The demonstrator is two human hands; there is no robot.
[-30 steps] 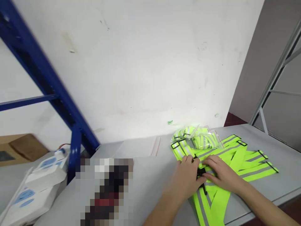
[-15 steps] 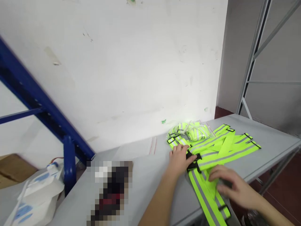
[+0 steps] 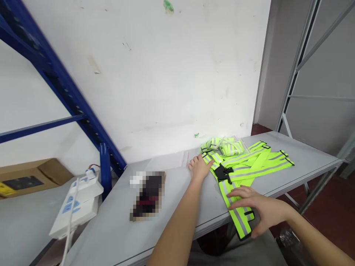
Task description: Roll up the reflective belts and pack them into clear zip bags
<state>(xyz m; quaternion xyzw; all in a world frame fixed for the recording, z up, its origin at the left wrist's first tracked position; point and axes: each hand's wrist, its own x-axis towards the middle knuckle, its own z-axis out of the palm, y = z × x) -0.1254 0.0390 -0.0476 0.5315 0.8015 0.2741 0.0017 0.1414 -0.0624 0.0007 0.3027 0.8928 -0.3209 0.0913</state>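
Neon yellow-green reflective straps with grey stripes lie fanned out on the grey table. A black buckle joins them near the middle. My left hand rests at the left edge of the straps, fingers laid down and thumb on the webbing beside the buckle. Over the strap end that hangs past the table's front edge, my right hand is spread, its thumb and fingers apart. Whether its fingertips touch the webbing I cannot tell.
Clear bags of folded yellow-green straps lie by the wall. A flat clear bag is left of them. A blurred-out item lies on the table. At left are a white power strip, a cardboard box and a blue post.
My left hand has slid off the buckle to the straps' left edge. My right hand has shifted down the hanging strap. That strap's end now shows. The view has shifted.
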